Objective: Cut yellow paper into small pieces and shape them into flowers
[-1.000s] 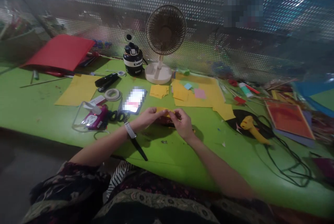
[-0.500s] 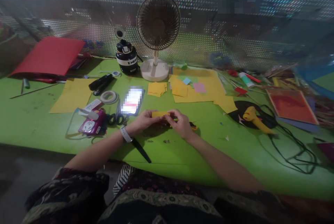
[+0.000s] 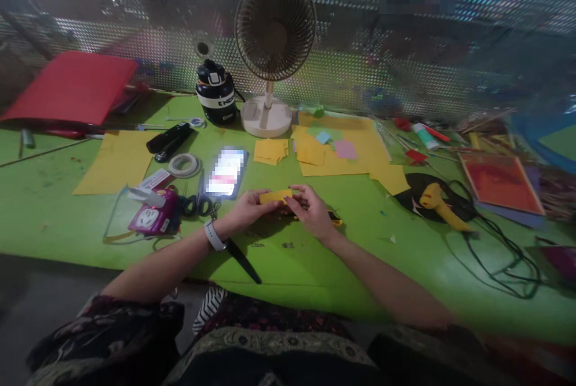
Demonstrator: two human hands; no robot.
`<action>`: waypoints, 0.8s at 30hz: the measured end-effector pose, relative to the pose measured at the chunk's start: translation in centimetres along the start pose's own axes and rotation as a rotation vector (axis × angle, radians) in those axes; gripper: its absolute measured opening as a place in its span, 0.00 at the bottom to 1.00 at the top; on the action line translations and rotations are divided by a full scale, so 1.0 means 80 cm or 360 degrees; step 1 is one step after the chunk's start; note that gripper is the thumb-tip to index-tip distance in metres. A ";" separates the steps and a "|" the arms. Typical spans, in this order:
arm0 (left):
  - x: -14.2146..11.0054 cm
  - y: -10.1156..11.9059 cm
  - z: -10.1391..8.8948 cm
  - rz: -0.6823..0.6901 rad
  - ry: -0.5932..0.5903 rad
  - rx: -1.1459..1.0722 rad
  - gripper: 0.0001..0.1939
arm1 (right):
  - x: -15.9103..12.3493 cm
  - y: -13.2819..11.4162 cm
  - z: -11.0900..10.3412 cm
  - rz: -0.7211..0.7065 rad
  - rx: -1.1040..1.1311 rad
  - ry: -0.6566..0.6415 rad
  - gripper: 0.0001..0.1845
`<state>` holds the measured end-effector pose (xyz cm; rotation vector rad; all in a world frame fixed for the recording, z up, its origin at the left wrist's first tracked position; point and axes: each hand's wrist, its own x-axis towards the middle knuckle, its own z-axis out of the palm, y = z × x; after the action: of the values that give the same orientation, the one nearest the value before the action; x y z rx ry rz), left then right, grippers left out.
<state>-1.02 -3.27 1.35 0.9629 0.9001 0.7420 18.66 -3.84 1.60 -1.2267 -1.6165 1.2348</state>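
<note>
Between my two hands is a small strip of yellow paper (image 3: 274,196), held just above the green table. My left hand (image 3: 245,212) pinches its left end, thumb in front. At the right end, my right hand (image 3: 310,215) has thumb and fingertips closed on the paper. Partly hidden under my right hand lies a black and yellow tool (image 3: 335,218), perhaps a cutter. A long dark flat object (image 3: 243,261) lies by my left wrist. Beyond my hands sit a stack of yellow paper pieces (image 3: 270,150) and a lit phone (image 3: 226,173).
Left of my hands are scissors (image 3: 198,201), a purple power socket (image 3: 153,213), a tape roll (image 3: 184,165) and a stapler (image 3: 168,140). A fan (image 3: 267,116) and a bottle (image 3: 216,101) stand behind. At right, a yellow glue gun (image 3: 443,206) trails its black cable (image 3: 499,242).
The fingers of my right hand have lifted and loosened slightly at the paper's right end, so more of the yellow strip shows. The camera view has shifted a little.
</note>
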 end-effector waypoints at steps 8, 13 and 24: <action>-0.001 -0.001 0.000 0.0029 0.0021 0.0106 0.21 | 0.000 0.001 0.001 -0.0113 -0.0057 -0.0010 0.20; 0.000 -0.004 -0.001 0.0053 -0.0011 0.0165 0.19 | 0.002 0.004 0.002 -0.0156 -0.0097 0.0008 0.21; -0.002 -0.003 -0.001 -0.0054 0.0067 0.0150 0.22 | 0.002 0.006 -0.003 -0.0061 0.0055 0.0060 0.24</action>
<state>-1.12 -3.46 1.11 1.0156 0.9932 0.6982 18.92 -3.60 1.22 -1.1856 -1.5778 1.2043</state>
